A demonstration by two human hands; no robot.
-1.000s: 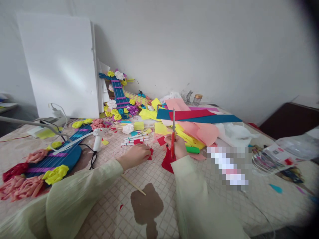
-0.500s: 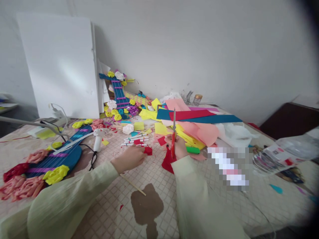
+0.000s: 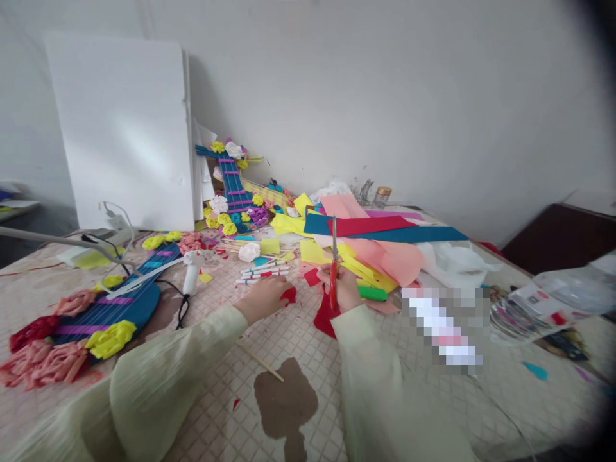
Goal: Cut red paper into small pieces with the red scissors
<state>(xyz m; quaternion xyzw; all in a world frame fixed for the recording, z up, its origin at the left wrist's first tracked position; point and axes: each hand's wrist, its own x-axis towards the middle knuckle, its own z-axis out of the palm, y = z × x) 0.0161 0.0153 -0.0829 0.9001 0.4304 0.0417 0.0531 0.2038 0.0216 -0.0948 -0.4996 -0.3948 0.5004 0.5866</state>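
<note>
My left hand [image 3: 265, 298] is closed on a small piece of red paper [image 3: 289, 296] that shows at its fingertips, just above the table. My right hand [image 3: 347, 290] grips a pair of scissors [image 3: 333, 269] by the orange handles, the blades pointing up and away from me. Below and beside the right hand lies a larger piece of red paper [image 3: 324, 319], partly hidden by that hand. Several white markers [image 3: 262, 271] lie just beyond my left hand.
A glue gun [image 3: 191, 273] stands left, beside a blue paper guitar [image 3: 139, 301] with paper flowers. Coloured paper strips [image 3: 385, 226] pile up at the back. A plastic bottle [image 3: 553, 292] lies right. A wooden stick [image 3: 262, 360] rests in front.
My left hand has shifted slightly right and up, and the small red piece has moved with its fingers. My right hand still holds the scissors. The view has turned a little.
</note>
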